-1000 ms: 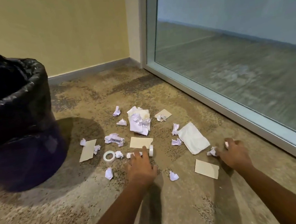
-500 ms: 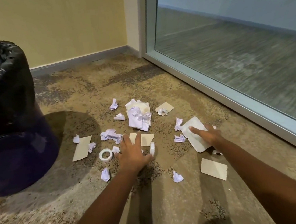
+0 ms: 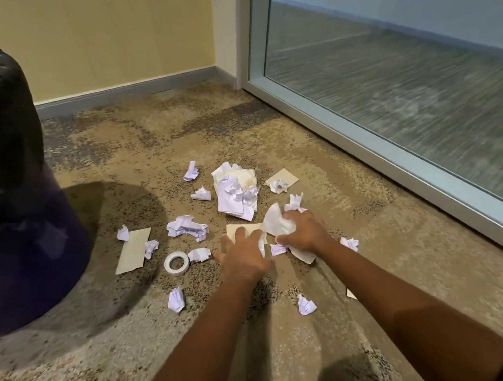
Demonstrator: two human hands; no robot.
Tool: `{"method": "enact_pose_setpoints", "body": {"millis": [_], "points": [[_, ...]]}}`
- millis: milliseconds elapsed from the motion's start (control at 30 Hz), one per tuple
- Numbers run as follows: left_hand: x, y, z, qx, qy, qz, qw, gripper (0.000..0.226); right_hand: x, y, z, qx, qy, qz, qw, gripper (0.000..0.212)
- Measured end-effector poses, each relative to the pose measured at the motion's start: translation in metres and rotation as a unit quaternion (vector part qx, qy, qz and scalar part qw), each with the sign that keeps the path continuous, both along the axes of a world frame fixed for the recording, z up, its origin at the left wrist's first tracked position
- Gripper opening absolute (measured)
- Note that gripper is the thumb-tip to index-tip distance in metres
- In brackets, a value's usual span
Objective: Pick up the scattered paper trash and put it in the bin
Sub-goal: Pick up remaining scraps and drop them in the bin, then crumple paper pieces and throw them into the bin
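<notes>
Head view, nearest first: two bare forearms reach out over the carpet (image 3: 292,356), with two small crumpled scraps (image 3: 306,304) lying loose between them and the hands. The right hand (image 3: 302,231) has its fingers clenched on a large white sheet (image 3: 275,226), bunching it up off the floor. The left hand (image 3: 244,251) lies flat with fingers spread and released, pressing a tan card (image 3: 242,228); it grasps nothing that can be seen.

Just left of that hand sit a paper ball (image 3: 199,254) and a tape ring (image 3: 176,262), then a tan strip (image 3: 134,250). Farther out is the main paper pile (image 3: 236,192) with smaller wads around it.

Risks, as a judgement: the bunched sheet hangs loose below the fist and could shed or drag neighbouring scraps; flat cards on carpet are hard to lift and may slide instead; the tape ring could get swept up with the paper.

Room: the bin (image 3: 10,184), black-lined, stands well apart at far left, with open carpet between. The glass wall frame (image 3: 396,159) bounds the right side closely.
</notes>
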State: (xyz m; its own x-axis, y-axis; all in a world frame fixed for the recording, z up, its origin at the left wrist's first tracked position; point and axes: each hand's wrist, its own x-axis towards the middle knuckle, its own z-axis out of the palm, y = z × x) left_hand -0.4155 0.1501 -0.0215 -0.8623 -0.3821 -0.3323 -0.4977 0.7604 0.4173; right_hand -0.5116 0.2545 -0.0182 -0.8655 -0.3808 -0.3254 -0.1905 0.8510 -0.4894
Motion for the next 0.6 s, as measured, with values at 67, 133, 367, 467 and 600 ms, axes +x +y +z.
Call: {"method": "enact_pose_setpoints", "body": {"millis": [67,133,367,467,600], "points": [[0.006,0.002,-0.003,-0.031,0.036,0.001,0.999,0.042,0.01,-0.004,-0.004,0.004,0.017,0.018,1.0,0.053],[0.011,0.003,-0.006,-0.041,0.07,0.003,0.997,0.035,0.02,-0.007,-0.007,0.004,0.036,0.044,0.998,0.043],[0.022,0.005,-0.004,0.018,0.09,0.054,0.994,0.04,0.056,-0.001,0.002,0.033,0.037,0.111,0.993,0.041],[0.03,0.003,-0.002,0.031,0.081,0.042,0.995,0.032,0.067,0.003,0.007,0.051,0.01,0.132,0.99,0.044],[0.042,-0.005,0.006,0.012,0.063,0.025,0.998,0.037,0.081,0.008,0.015,0.036,-0.014,0.126,0.991,0.043]]}}
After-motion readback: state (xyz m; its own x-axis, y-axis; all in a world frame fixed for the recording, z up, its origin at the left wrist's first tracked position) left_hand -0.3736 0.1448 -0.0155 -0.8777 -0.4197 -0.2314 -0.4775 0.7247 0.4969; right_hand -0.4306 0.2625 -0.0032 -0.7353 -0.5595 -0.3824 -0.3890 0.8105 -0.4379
